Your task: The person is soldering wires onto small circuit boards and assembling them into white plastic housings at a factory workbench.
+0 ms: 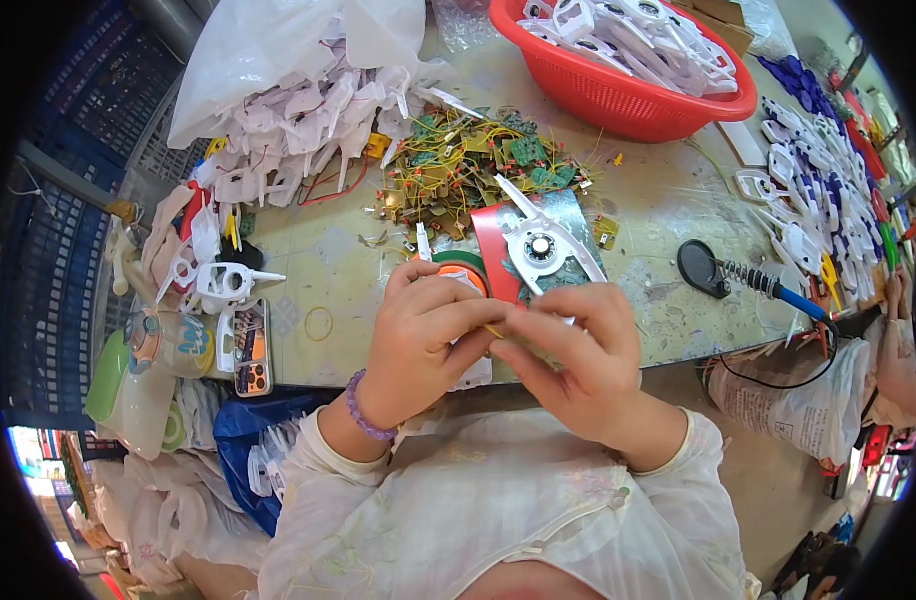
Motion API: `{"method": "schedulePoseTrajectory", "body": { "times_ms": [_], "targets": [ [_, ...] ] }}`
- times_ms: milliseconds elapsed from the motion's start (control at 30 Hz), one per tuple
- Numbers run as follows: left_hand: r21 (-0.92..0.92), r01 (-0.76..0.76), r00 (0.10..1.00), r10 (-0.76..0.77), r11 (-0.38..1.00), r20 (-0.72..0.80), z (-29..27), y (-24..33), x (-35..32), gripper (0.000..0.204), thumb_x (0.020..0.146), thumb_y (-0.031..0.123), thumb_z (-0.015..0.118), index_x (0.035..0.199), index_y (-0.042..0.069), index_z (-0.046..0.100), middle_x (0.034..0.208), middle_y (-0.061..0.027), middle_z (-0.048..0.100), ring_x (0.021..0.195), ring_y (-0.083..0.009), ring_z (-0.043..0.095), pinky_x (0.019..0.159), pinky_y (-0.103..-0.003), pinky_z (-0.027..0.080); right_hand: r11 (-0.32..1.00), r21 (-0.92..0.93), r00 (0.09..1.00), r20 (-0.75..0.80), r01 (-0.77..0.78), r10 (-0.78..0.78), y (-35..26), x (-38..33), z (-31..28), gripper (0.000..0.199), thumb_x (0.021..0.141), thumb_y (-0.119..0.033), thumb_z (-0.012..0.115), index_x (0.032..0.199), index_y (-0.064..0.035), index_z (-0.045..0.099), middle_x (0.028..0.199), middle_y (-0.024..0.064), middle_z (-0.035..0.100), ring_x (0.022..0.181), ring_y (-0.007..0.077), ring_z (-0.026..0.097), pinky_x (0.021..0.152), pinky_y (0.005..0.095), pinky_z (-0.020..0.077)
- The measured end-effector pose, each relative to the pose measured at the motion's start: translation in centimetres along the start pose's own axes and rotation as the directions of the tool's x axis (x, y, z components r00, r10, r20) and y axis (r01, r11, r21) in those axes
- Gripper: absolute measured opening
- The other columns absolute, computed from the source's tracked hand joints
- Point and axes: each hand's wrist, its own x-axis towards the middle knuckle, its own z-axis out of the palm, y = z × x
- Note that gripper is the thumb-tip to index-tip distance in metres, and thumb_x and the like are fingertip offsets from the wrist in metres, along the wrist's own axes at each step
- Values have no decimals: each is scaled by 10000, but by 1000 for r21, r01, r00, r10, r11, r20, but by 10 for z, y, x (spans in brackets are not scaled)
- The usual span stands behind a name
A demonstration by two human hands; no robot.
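Observation:
My left hand (423, 335) and my right hand (588, 365) meet above the table's near edge, fingers closed in a pinch. Between their fingertips shows a short bit of thin yellow wire (494, 330); its ends are hidden. Just beyond my right hand, a white plastic housing (543, 245) with a round metal-centred hub and a pointed arm rests on a red printed sheet (490, 240). Partly covered by my left hand is a round orange-and-green roll (463, 265). A heap of green circuit boards with yellow wires (468, 165) lies behind these.
At the back right stands a red plastic basket (618, 100) filled with white housings. A white bag (278, 70) spills white parts at the back left. A blue-handled soldering iron (793, 298) sits in its coil stand on the right. A phone (252, 350) lies at the left edge.

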Motion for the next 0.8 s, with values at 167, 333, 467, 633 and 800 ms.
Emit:
{"method": "schedulePoseTrajectory", "body": {
  "times_ms": [167, 333, 467, 633, 800],
  "targets": [
    [-126, 55, 998, -55, 991, -2, 2, -3, 3, 163, 728, 102, 731, 881, 98, 676, 796, -34, 632, 750, -206, 594, 771, -338, 427, 999, 14, 992, 117, -39, 37, 19, -11, -3, 219, 696, -35, 750, 895, -57, 663, 824, 58, 628, 725, 239, 576, 620, 339, 469],
    [-519, 522, 848, -476, 677, 232, 1, 3, 7, 97, 817, 78, 674, 887, 11, 671, 830, -75, 649, 792, -163, 603, 730, -294, 456, 978, -181, 979, 154, -103, 131, 21, -5, -13, 240, 720, -146, 751, 925, -62, 658, 849, 55, 621, 797, 250, 566, 698, 368, 451],
    [-549, 511, 847, -495, 662, 192, -7, -13, 7, 174, 811, 69, 685, 968, -4, 696, 867, -58, 663, 789, -123, 595, 692, -245, 448, 947, -318, 901, 395, -51, 181, 35, -5, -30, 226, 721, -112, 700, 944, -90, 665, 918, 41, 619, 929, 248, 549, 896, 447, 380],
    [-523, 496, 847, -520, 693, 114, -17, -26, -5, 127, 810, 55, 673, 919, 0, 709, 814, -43, 645, 757, -106, 575, 669, -252, 434, 777, -628, 962, 185, -43, 202, 66, -2, -49, 323, 744, -1, 604, 1051, -93, 645, 1123, 100, 582, 1146, 311, 493, 1029, 543, 288],
    [-419, 449, 880, -472, 790, 53, -10, -23, -2, 117, 777, 49, 687, 886, 10, 707, 771, -44, 623, 695, -105, 557, 610, -245, 420, 948, -305, 932, 310, -89, 187, 47, -12, -31, 426, 767, -332, 722, 1093, -72, 636, 1157, 145, 580, 1141, 364, 500, 997, 552, 330]
  ]
}}
